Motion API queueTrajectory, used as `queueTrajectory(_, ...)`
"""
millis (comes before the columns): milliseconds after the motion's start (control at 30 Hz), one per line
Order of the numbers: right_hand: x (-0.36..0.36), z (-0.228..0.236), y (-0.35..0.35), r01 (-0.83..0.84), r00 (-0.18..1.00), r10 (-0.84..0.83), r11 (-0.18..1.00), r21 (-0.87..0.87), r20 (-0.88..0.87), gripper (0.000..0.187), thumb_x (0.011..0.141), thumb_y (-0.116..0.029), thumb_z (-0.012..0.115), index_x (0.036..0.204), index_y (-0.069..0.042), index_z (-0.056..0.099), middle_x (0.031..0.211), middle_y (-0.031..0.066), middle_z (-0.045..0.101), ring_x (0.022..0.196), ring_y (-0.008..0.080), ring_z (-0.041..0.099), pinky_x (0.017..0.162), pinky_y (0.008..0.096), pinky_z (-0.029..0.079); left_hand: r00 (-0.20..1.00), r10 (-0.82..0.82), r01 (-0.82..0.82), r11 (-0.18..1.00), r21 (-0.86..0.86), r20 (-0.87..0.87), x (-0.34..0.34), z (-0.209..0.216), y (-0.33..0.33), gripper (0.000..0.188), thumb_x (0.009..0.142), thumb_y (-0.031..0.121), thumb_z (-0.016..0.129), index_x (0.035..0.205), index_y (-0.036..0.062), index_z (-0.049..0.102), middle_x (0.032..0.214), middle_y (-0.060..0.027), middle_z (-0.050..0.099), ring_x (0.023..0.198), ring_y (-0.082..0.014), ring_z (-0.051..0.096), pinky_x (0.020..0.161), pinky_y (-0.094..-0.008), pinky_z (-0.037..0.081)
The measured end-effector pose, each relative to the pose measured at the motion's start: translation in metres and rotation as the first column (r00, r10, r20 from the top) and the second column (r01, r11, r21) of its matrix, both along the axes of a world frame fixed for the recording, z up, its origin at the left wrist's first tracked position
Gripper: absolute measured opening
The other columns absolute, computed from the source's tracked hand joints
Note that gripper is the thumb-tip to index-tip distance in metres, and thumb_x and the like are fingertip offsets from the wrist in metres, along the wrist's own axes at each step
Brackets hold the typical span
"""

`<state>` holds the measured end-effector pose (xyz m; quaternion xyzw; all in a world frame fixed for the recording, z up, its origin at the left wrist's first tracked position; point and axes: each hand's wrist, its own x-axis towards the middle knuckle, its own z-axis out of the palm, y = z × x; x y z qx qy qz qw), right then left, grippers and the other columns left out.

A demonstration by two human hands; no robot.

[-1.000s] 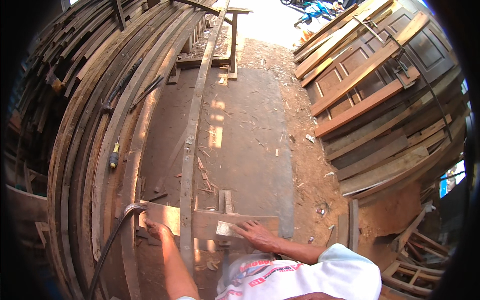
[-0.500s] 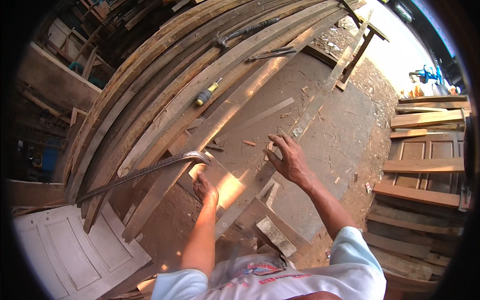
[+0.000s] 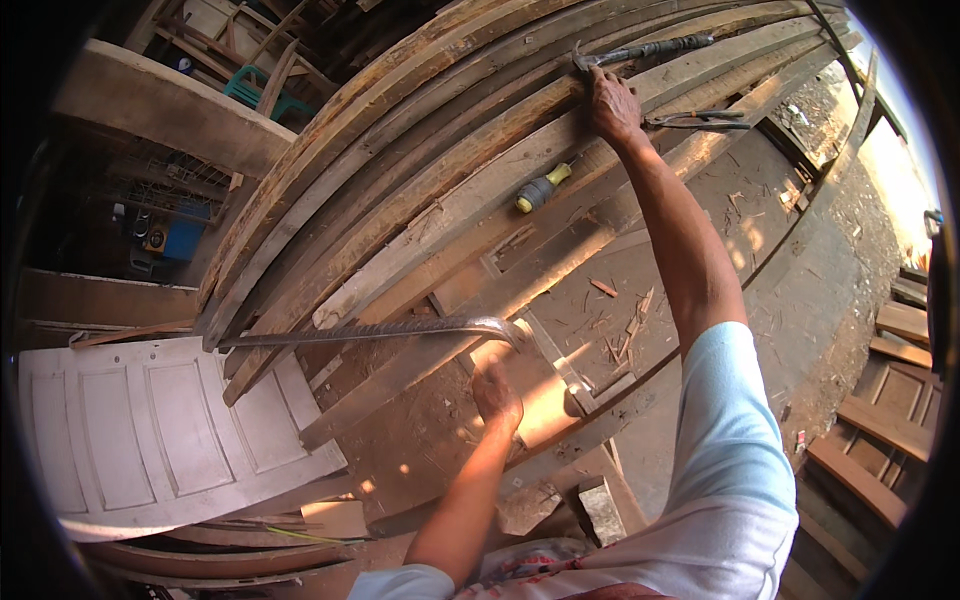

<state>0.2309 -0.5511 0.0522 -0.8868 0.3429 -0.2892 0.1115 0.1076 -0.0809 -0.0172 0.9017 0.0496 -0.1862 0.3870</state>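
Observation:
My right hand (image 3: 613, 108) reaches far out over the long wooden beams, fingers stretched, fingertips at the head of a claw hammer (image 3: 655, 48). I cannot make out any grip on it. Beside that wrist lie pliers (image 3: 697, 121) with dark handles. A yellow and grey screwdriver (image 3: 543, 188) rests on a nearer beam. Slightly blurred, my left hand (image 3: 496, 393) lies with its fingers out along the edge of a sunlit wooden board (image 3: 545, 385). Just beyond it is the hooked end of a long metal pry bar (image 3: 400, 331), which lies across the beams.
Long beams (image 3: 400, 250) run from lower left to upper right. A pale panelled door (image 3: 180, 430) lies at the left. Wood chips (image 3: 630, 325) litter the floor panel, a long narrow strip crosses it, and more planks (image 3: 885, 430) are stacked at the right.
My right hand has left the narrow strip and moved up and away to the hammer head. My left hand stays by the board. The whole view has shifted, so things appear farther right.

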Motion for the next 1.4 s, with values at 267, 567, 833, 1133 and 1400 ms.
queueTrajectory(267,0.022,0.002,-0.028,0.084,0.995,-0.088,0.993,0.08,0.041,0.023,0.094,-0.02,0.054,0.109,-0.004,0.063,0.108,0.0241,0.066,0.106,0.0433,0.063,0.09,0.0521,0.05,0.985,0.019,-0.021,1.0,0.01,0.173,-0.005,-0.018,0.0,0.074,0.102,0.06,0.042,0.124,-0.0095,0.057,0.121,-0.0335,0.061,0.114,-0.0452,0.059,0.102,-0.048,0.042)
queueTrajectory(567,-0.064,0.076,-0.021,-0.097,0.901,0.192,0.963,-0.251,0.389,0.013,0.091,-0.015,0.063,0.098,-0.004,0.058,0.09,0.0219,0.061,0.092,0.0438,0.058,0.08,0.0516,0.047,0.995,-0.023,0.025,1.0,-0.019,0.097,0.006,-0.04,0.015,0.079,0.101,0.062,0.043,0.132,-0.0106,0.054,0.133,-0.0324,0.056,0.124,-0.0422,0.055,0.107,-0.0464,0.04)
queueTrajectory(833,-0.111,0.109,-0.033,0.186,0.859,-0.27,0.956,0.226,0.435,0.046,0.103,-0.042,0.051,0.093,0.001,0.061,0.09,0.0312,0.065,0.093,0.052,0.063,0.078,0.0542,0.048,0.996,0.082,-0.082,0.997,-0.002,-0.021,0.001,-0.004,-0.008,0.089,0.098,0.066,0.045,0.134,-0.014,0.052,0.142,-0.037,0.048,0.132,-0.0451,0.05,0.11,-0.0474,0.04)
queueTrajectory(1133,-0.081,0.162,-0.016,0.048,0.739,-0.118,0.991,0.123,0.664,0.05,0.102,-0.04,0.056,0.08,0.005,0.062,0.07,0.0266,0.061,0.068,0.0399,0.063,0.065,0.0471,0.049,0.993,0.061,-0.053,0.996,-0.073,0.105,0.007,-0.031,0.001,0.078,0.1,0.06,0.047,0.13,-0.011,0.056,0.131,-0.0344,0.056,0.123,-0.0442,0.055,0.106,-0.0469,0.042)
queueTrajectory(1400,-0.137,0.279,0.162,-0.337,0.507,0.101,0.937,0.089,0.856,0.047,0.1,-0.039,0.063,0.072,-0.001,0.061,0.062,0.0074,0.058,0.058,0.0132,0.054,0.051,0.0354,0.042,0.998,0.052,-0.054,0.993,-0.104,-0.024,0.001,-0.005,0.003,0.081,0.1,0.061,0.046,0.132,-0.0129,0.054,0.134,-0.0327,0.057,0.119,-0.0435,0.06,0.102,-0.0473,0.047)
